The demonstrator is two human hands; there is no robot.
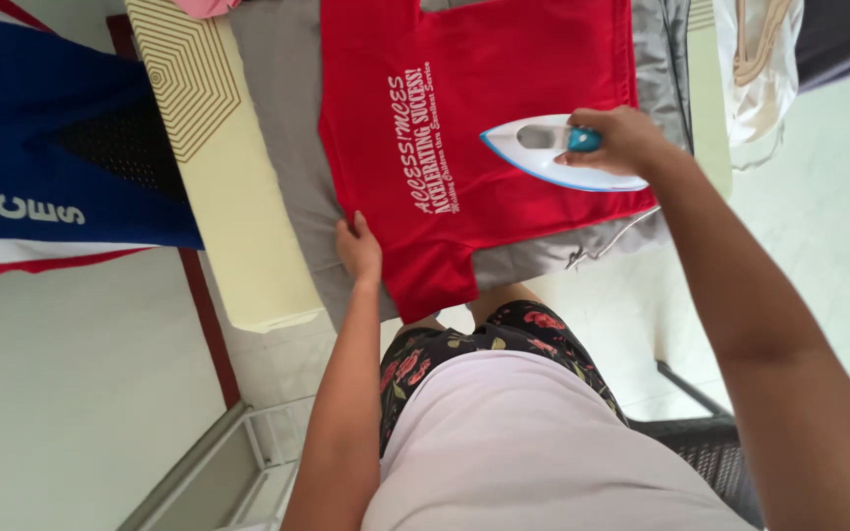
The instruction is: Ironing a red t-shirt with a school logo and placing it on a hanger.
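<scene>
Red cloth lies flat on the ironing board (277,177). It is a soft red shirt (504,88) with white letters on its middle, and it covers most of the grey padded top. One sleeve hangs off the near edge of the board, close to my tummy.

My right hand (614,138) holds the iron (553,152). My fingers are wrapped tight around its blue handle. The iron is white with a blue rim, smooth and pointy at the front, like a little boat. It sits on the shirt near the right side of the board, and its point faces the white letters.

My left hand (358,248) rests at the near edge of the board, touching the edge of the shirt by the sleeve. Those fingers are close together and lie flat on the cloth.

A cream panel (213,147) with brown zigzag lines runs along the left edge of the board. A blue, white and red cloth (41,147) hangs further left.

The top of the shirt is cut off by the picture. My right hand hides part of the iron handle. A thin cord (612,241) hangs by the near right edge, but I cannot see where it ends.
</scene>
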